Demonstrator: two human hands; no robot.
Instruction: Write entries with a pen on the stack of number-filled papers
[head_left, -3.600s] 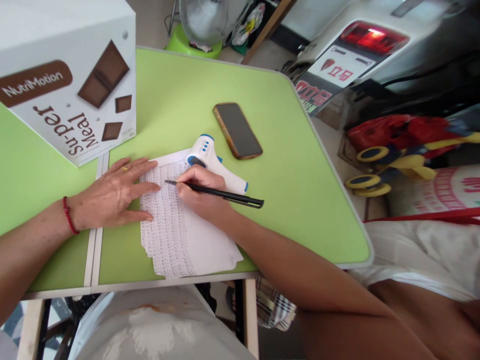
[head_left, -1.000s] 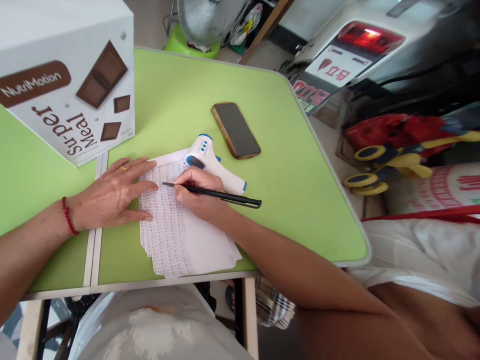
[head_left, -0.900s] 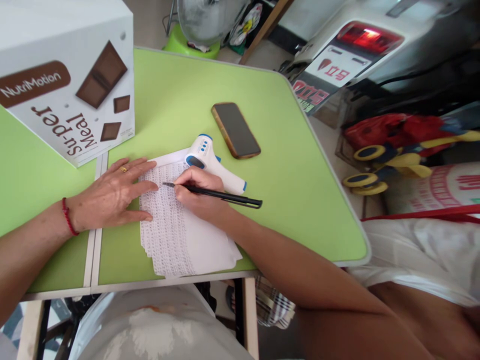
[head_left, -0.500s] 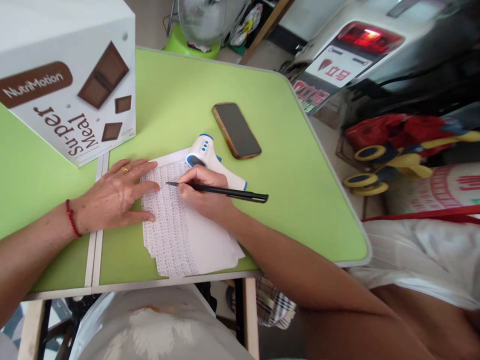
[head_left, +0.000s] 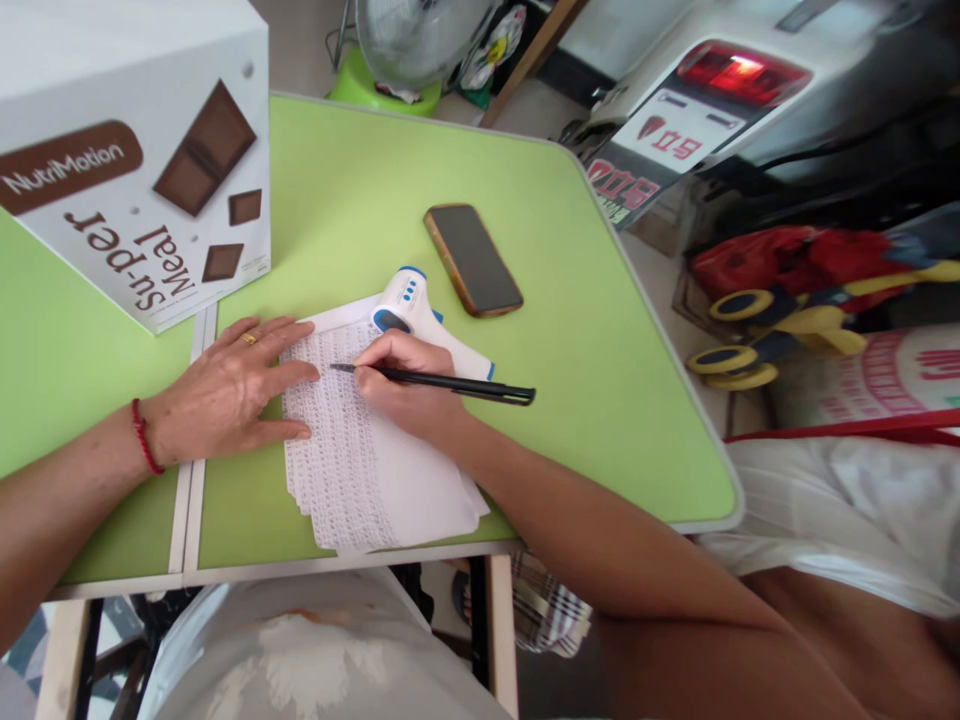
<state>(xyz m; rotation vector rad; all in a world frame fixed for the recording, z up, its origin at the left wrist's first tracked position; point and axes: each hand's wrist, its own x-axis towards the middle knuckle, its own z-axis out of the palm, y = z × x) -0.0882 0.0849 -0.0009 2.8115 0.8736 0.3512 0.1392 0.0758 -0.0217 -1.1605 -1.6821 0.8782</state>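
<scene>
My left hand (head_left: 229, 390) lies with its fingers spread, the fingertips and thumb on the left edge of the paper sheets (head_left: 431, 480). These overlap, and small, dense handwriting covers much of the top one. In a pinch, my right hand (head_left: 409, 385) grips a black pen (head_left: 457, 386), with its tip at the written part near the left index finger. Just beyond the right hand lies a white and blue infrared thermometer (head_left: 405, 296), partly over the paper's upper edge. The right fingers hide part of it. A smartphone (head_left: 474, 260) in a brown case rests farther back.
A large white NutriMotion box (head_left: 150, 190) stands at the back left of the green folding table (head_left: 600, 400). Behind the table are a fan (head_left: 409, 40) and a green stool (head_left: 349, 85). A scooter's rear end (head_left: 712, 100) and yellow-wheeled items (head_left: 795, 320) sit at the right.
</scene>
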